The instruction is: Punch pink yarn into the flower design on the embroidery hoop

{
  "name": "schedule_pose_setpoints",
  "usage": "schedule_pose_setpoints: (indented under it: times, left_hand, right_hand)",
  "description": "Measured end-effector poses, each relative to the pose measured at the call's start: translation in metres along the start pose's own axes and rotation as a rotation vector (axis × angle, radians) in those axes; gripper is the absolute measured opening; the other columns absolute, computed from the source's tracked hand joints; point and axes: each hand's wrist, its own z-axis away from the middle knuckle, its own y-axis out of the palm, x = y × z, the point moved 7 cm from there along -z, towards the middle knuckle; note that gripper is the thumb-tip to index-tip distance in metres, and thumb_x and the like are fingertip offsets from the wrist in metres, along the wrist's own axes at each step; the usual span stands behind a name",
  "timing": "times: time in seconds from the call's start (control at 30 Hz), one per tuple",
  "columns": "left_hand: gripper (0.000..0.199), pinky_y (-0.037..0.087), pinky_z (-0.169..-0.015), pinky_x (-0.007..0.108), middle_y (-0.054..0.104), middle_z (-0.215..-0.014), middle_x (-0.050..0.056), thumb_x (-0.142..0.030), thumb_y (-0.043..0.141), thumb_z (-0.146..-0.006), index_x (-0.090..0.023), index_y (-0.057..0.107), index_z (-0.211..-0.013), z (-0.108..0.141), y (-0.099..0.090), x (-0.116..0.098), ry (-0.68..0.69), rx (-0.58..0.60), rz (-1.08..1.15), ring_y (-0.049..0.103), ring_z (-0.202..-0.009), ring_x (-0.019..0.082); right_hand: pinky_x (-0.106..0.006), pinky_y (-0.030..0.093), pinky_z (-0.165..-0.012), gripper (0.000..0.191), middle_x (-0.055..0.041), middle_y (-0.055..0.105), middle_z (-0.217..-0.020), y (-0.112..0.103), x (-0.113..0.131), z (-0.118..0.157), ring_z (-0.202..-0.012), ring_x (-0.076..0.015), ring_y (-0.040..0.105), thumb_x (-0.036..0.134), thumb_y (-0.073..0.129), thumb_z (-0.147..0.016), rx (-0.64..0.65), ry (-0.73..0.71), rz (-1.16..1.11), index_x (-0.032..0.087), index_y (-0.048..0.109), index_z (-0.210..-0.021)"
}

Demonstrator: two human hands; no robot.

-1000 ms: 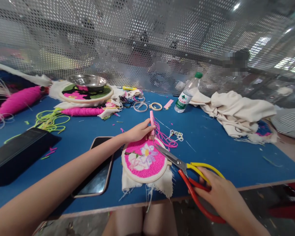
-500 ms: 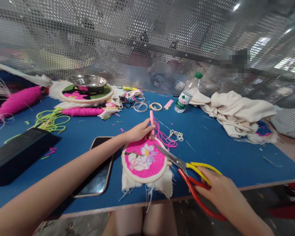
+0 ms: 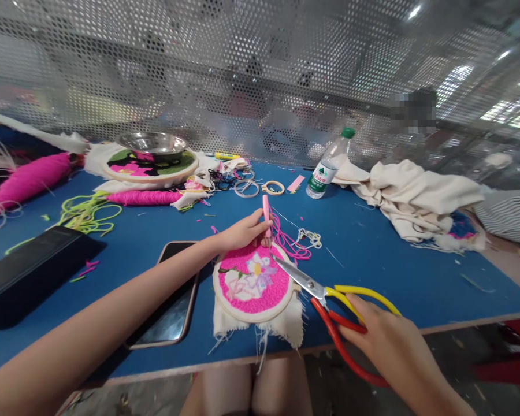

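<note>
A round embroidery hoop (image 3: 256, 316) lies near the table's front edge, its cloth worked with a flower on bright pink loops. At the hoop's far rim, my left hand (image 3: 248, 230) is closed around a pink punch needle (image 3: 266, 211) held upright, tip down at the cloth. My right hand (image 3: 379, 332) grips scissors (image 3: 309, 284) with one yellow and one red handle. Their blades point at the punch needle's tip, over the hoop's upper right. Pink yarn (image 3: 288, 245) lies loose just beyond the hoop. Frayed cloth hangs out below the hoop.
A phone (image 3: 169, 309) lies under my left forearm, with a black case (image 3: 34, 271) farther left. Behind stand a metal bowl (image 3: 151, 143) on a larger hoop and a water bottle (image 3: 325, 167). Crumpled cream cloth (image 3: 416, 193) fills the right back. A perforated metal screen closes the far side.
The scissors' handles have spread a little farther apart, with the red one swinging slightly left. My left hand and the punch needle stay at the same place on the hoop.
</note>
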Motion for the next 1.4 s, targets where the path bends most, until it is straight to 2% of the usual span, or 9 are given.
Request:
schedule_pose_setpoints:
  times: [0.3,0.47,0.6,0.7,0.83,0.93,1.0,1.1,1.4]
  left_hand:
    - [0.03,0.04,-0.049,0.021,0.063,-0.067,0.002,-0.049,0.047,-0.092,-0.019,0.043,-0.087,0.0,-0.004,-0.001,-0.058,-0.032,0.025,0.059,-0.057,0.01]
    - [0.034,0.035,-0.048,0.023,0.058,-0.057,-0.002,-0.05,0.053,-0.086,-0.018,0.048,-0.075,0.005,-0.002,-0.01,-0.069,-0.038,-0.223,0.049,-0.046,0.009]
    - [0.041,0.035,-0.05,0.025,0.061,-0.06,-0.002,-0.051,0.054,-0.084,-0.016,0.057,-0.105,0.009,-0.005,-0.024,-0.057,-0.1,-0.444,0.051,-0.049,0.013]
    - [0.056,0.035,-0.051,0.025,0.06,-0.063,-0.002,-0.052,0.057,-0.081,-0.015,0.049,-0.123,0.017,-0.03,-0.043,-0.064,-0.241,-0.513,0.052,-0.052,0.014]
    - [0.041,0.039,-0.058,0.027,0.065,-0.072,0.004,-0.051,0.054,-0.08,-0.017,0.06,-0.102,0.051,-0.082,-0.057,-0.184,-0.329,-0.886,0.059,-0.063,0.019]
    - [0.041,0.043,-0.069,0.032,0.07,-0.091,0.013,-0.053,0.049,-0.082,-0.017,0.063,-0.096,0.097,-0.117,-0.045,-0.412,-0.451,-1.157,0.065,-0.086,0.03]
    - [0.05,0.045,-0.076,0.038,0.068,-0.105,0.02,-0.059,0.044,-0.083,-0.015,0.063,-0.102,0.128,-0.127,-0.028,-0.606,-0.501,-1.22,0.064,-0.097,0.036]
    - [0.06,0.045,-0.084,0.044,0.065,-0.112,0.027,-0.06,0.038,-0.086,-0.009,0.061,-0.109,0.159,-0.119,-0.013,-0.724,-0.575,-1.229,0.061,-0.106,0.041]
    - [0.064,0.048,-0.08,0.043,0.068,-0.105,0.025,-0.054,0.024,-0.093,-0.007,0.068,-0.1,0.175,-0.093,-0.013,-0.674,-0.702,-1.225,0.064,-0.101,0.038]
  right_hand:
    - [-0.03,0.05,-0.056,0.038,-0.0074,0.074,-0.088,0.006,-0.052,0.011,-0.069,-0.0248,0.07,0.045,0.055,-0.081,0.061,0.248,0.008,0.023,0.065,-0.11]
    - [-0.033,0.049,-0.059,0.04,-0.0109,0.071,-0.095,0.017,-0.068,0.017,-0.079,-0.0275,0.069,0.049,0.048,-0.084,0.021,0.355,-0.006,0.018,0.063,-0.104]
    - [-0.033,0.05,-0.067,0.04,-0.0121,0.069,-0.101,0.019,-0.061,0.014,-0.087,-0.0263,0.068,0.047,0.047,-0.086,-0.033,0.284,-0.036,0.017,0.062,-0.107]
    - [-0.035,0.049,-0.067,0.037,-0.0125,0.068,-0.091,0.006,-0.051,0.008,-0.084,-0.0283,0.067,0.046,0.048,-0.087,-0.015,0.244,0.046,0.015,0.063,-0.102]
    - [-0.033,0.048,-0.066,0.031,-0.0112,0.069,-0.097,-0.027,-0.005,-0.006,-0.087,-0.0276,0.067,0.04,0.044,-0.092,0.021,0.182,0.029,0.018,0.065,-0.098]
    - [-0.031,0.049,-0.073,0.032,-0.0081,0.072,-0.1,-0.032,0.086,-0.018,-0.091,-0.0239,0.069,0.034,0.04,-0.096,0.193,-0.175,-0.191,0.023,0.062,-0.117]
    - [-0.032,0.05,-0.073,0.035,-0.0095,0.073,-0.1,-0.03,0.15,-0.025,-0.089,-0.0253,0.07,0.037,0.041,-0.096,0.257,-0.403,-0.246,0.022,0.06,-0.121]
    - [-0.037,0.052,-0.071,0.037,-0.0167,0.072,-0.098,-0.024,0.213,-0.046,-0.088,-0.0308,0.07,0.036,0.041,-0.095,0.231,-0.472,-0.167,0.011,0.063,-0.112]
    - [-0.039,0.053,-0.073,0.038,-0.019,0.071,-0.098,-0.016,0.248,-0.054,-0.091,-0.0324,0.069,0.037,0.051,-0.09,0.14,-0.362,-0.216,0.009,0.06,-0.114]
